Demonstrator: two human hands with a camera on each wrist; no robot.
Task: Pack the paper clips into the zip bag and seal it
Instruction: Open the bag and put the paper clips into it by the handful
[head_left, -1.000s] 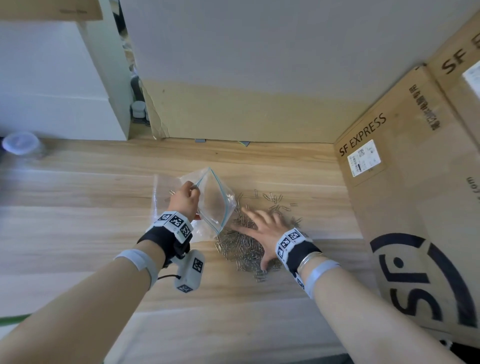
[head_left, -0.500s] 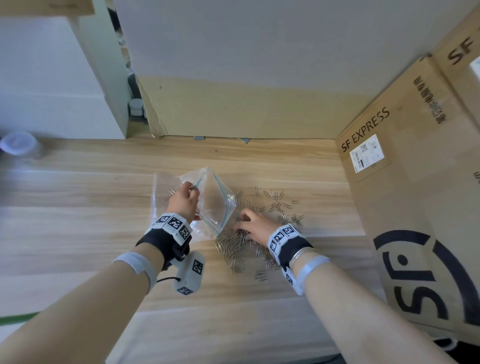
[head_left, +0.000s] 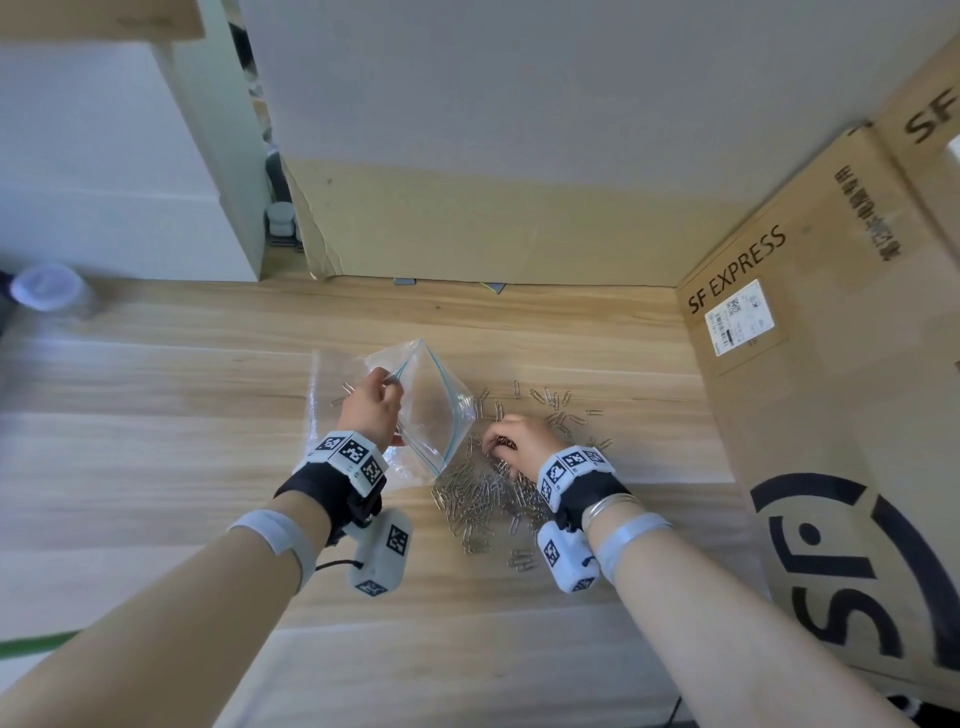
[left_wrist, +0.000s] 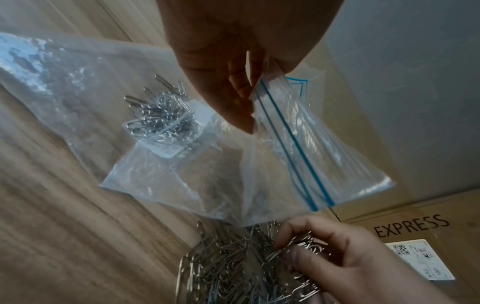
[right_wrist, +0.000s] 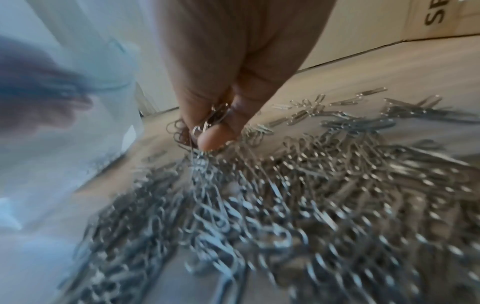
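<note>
Two hands at frame centre, left hand (head_left: 370, 410) pinching the open zip bag (head_left: 435, 415) rim, right hand (head_left: 522, 440) fingers curled around paper clips (head_left: 480, 499) piled lower centre on the wooden table (head_left: 156, 441).

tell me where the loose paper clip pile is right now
In the head view the pile of paper clips lies on the wooden table, under the right hand, beside the zip bag.
</note>
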